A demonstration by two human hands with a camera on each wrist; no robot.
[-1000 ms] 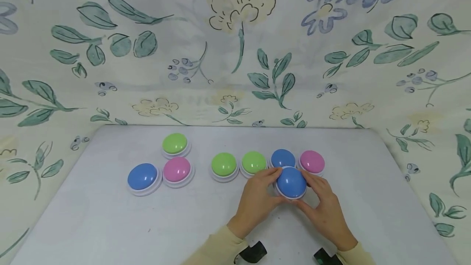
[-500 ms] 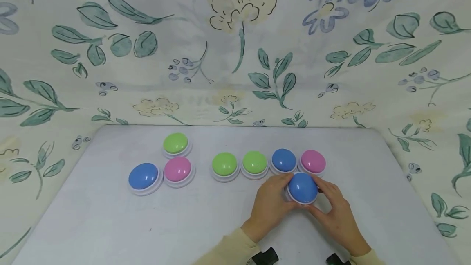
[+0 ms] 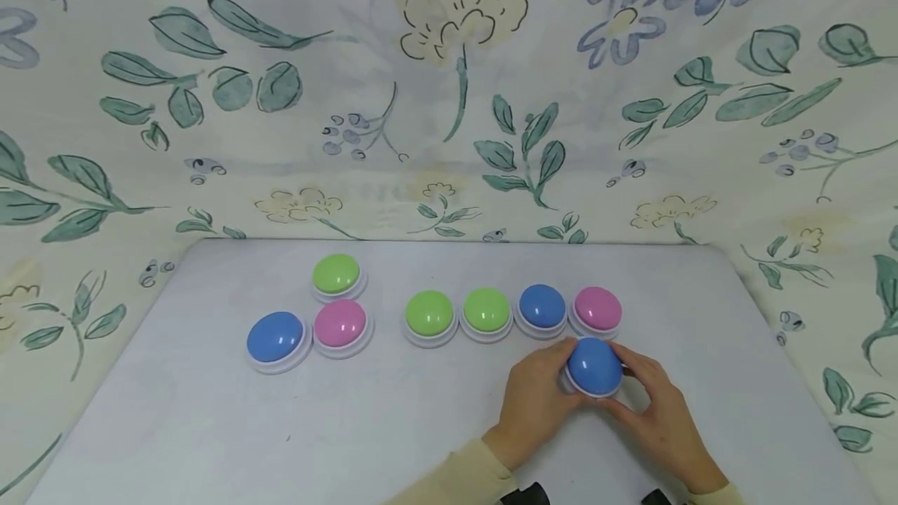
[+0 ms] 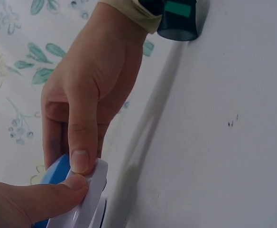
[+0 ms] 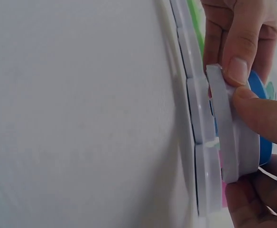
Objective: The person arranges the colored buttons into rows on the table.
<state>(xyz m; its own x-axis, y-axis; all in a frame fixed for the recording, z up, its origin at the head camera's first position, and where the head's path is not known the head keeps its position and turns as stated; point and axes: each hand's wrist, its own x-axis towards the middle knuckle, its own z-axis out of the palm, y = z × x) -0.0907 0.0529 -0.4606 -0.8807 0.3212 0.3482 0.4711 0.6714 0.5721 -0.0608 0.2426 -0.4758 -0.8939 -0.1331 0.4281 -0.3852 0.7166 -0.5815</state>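
Observation:
My left hand (image 3: 536,402) and my right hand (image 3: 662,411) together hold a blue dome push button (image 3: 595,366) with a white round base. Thumbs meet at the near side of its rim, and fingers wrap the far sides. In the right wrist view the white base (image 5: 224,128) is raised off the tabletop, dome facing away from it. Just behind it on the table sit a pink push button (image 3: 598,308) and another blue push button (image 3: 542,305). The left wrist view shows both thumbs pressed on the base's edge (image 4: 95,190).
Two green push buttons (image 3: 429,313) continue the row leftward. Farther left stand a blue button (image 3: 274,337), a pink button (image 3: 340,323) and a green button (image 3: 336,273) behind. The white table (image 3: 210,435) ends at a floral cloth (image 3: 393,185) at the back.
Both hands have moved right and toward me, carrying the blue push button from in front of the row's blue button to in front of its pink one. The other buttons have stayed put.

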